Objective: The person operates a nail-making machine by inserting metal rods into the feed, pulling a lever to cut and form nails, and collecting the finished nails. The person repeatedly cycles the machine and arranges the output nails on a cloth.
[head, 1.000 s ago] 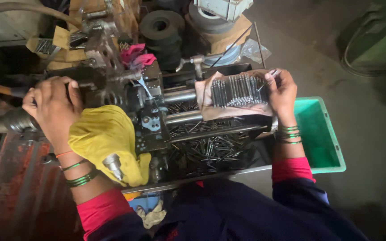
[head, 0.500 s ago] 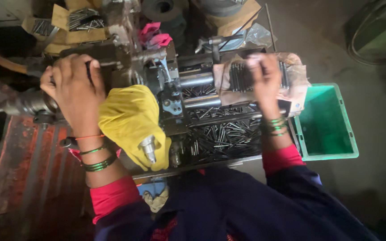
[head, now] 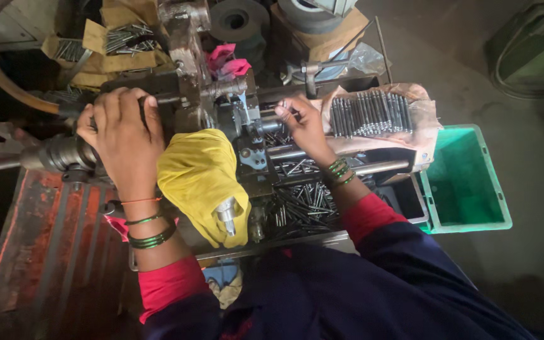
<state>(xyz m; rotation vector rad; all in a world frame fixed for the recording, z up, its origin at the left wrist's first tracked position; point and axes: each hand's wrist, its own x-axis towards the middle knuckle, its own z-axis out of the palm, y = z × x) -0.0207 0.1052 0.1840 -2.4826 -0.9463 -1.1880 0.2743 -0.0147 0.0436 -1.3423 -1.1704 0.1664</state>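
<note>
- Wrapping round the dark lever handle of the machine at far left: left hand, fingers clamped over the bar, wrist high above it, seemingly for leverage on the pull.
- Resting under that forearm: rust-red ribbed bench, carrying the machine body and a round steel shaft sticking out leftward.
- Draping over the machine front, just right of the left wrist: yellow cloth, probably shielding a greasy or sharp part; a small metal knob poking out below it.
- Sitting on top behind the head of the machine: pink rag, within easy reach for wiping.
- Reaching into the centre of the machine: right hand, fingers pinched together on a thin metal pin, holding it level with the chuck area as if lining it up.
- Lying loose in the tray below that hand: heap of dark finished pins, apparently dropped there by the machine.
- Lying in a neat row just right of the right hand: stock of pins on brown paper, kept side by side for quick picking.
- Standing at far right on the floor: empty-looking green crate, touching the bench edge.
</note>
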